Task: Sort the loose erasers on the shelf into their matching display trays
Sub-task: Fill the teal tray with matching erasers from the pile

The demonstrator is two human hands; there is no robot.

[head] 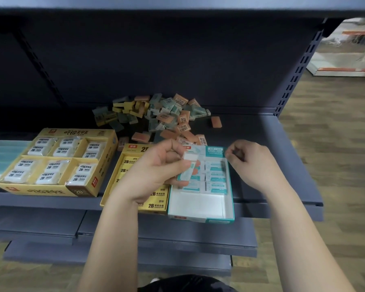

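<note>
My left hand [156, 171] grips a white eraser with a teal sleeve [188, 167], holding it over the left side of the teal display tray [230, 199]. That tray holds several matching teal-sleeved erasers at its back, and its front half shows bare white card. My right hand [249, 163] hovers over the tray's right rim, fingers curled, pinching something small and dark that I cannot make out. A pile of loose erasers [162, 116] in orange, yellow and green lies at the back of the shelf. The yellow 2B tray [112, 186] sits partly under my left hand.
A larger yellow tray [105, 165] of wrapped white erasers stands at the left. A translucent teal bin [0, 159] is at the far left edge. One orange eraser [216, 122] lies apart, right of the pile. The grey shelf [282, 165] ends at the right; lower shelves jut out below.
</note>
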